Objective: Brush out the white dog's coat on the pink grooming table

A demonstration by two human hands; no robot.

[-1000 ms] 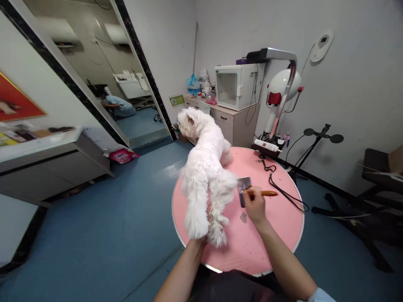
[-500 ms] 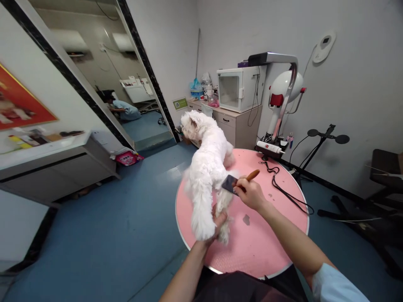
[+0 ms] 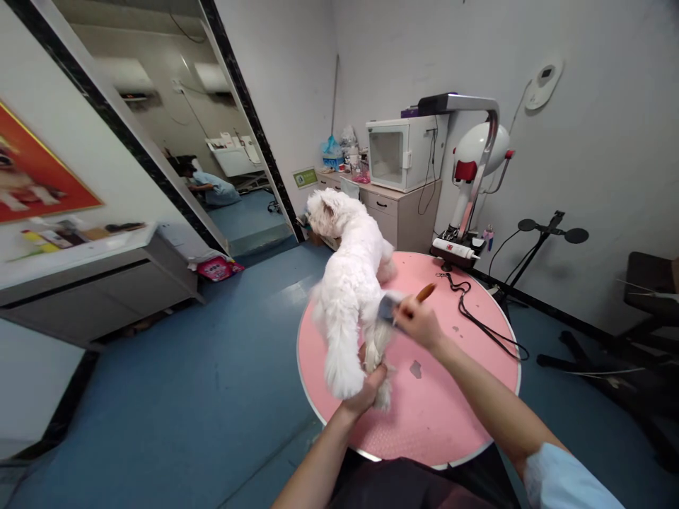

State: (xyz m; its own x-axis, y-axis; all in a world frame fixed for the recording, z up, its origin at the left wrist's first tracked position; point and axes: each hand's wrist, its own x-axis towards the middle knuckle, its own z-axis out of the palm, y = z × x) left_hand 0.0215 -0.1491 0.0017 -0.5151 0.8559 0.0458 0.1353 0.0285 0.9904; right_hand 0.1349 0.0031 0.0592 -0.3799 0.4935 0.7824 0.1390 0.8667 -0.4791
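Note:
A fluffy white dog (image 3: 353, 276) stands on a round pink table (image 3: 424, 417), its rear toward me and its head turned to the left. My left hand (image 3: 368, 390) is closed around the dog's right hind leg (image 3: 378, 346), low down; some of the fingers are hidden behind fur. In my right hand (image 3: 419, 322) is a slicker brush (image 3: 389, 309) with a wooden handle, slightly blurred. The brush head lies against the fur of the thigh on that same leg.
A black leash (image 3: 467, 304) lies on the table's right side. Behind stand a dryer with a metal arm (image 3: 491, 134), a white glass-door cabinet (image 3: 390, 152) and a forked black stand (image 3: 546, 230). A person in light blue (image 3: 215, 189) crouches beyond the doorway.
The brush and my right hand have shifted slightly and now blur with motion. My left hand has moved a little up and right with the leg. The camera view has tilted slightly.

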